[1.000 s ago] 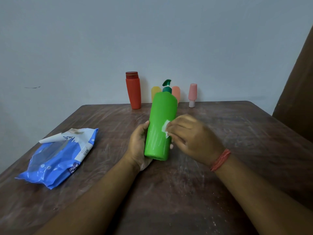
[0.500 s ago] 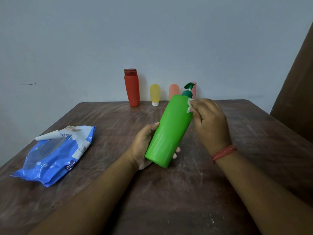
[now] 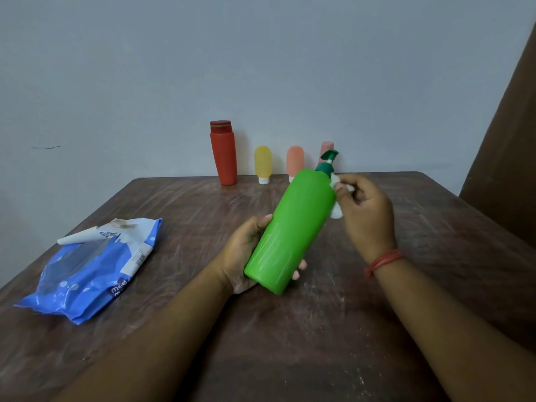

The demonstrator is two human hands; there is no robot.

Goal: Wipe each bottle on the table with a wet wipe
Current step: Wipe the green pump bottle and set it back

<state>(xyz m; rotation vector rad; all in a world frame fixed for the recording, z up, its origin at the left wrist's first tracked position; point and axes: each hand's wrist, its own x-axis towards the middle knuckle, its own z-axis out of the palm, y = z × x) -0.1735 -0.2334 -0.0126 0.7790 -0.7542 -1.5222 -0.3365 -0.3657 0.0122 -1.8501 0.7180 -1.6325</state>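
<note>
The left hand [image 3: 246, 253] grips the green pump bottle [image 3: 293, 227], the right hand [image 3: 367, 213] pinches the wet wipe [image 3: 336, 211] at its shoulder; four far bottles [image 3: 263, 163] look unwiped.

wipes pack [image 3: 90, 268] left on table [image 3: 290, 343]; four bottles [image 3: 223, 153] behind.

Green bottle [image 3: 291, 227] centre frame: smooth glossy plastic; wipes pack [image 3: 87, 268] lower left: shiny crinkled plastic film; table [image 3: 290, 329]: dark wood, scuffed, streaky; wall [image 3: 261, 68] upper frame: matt.
</note>
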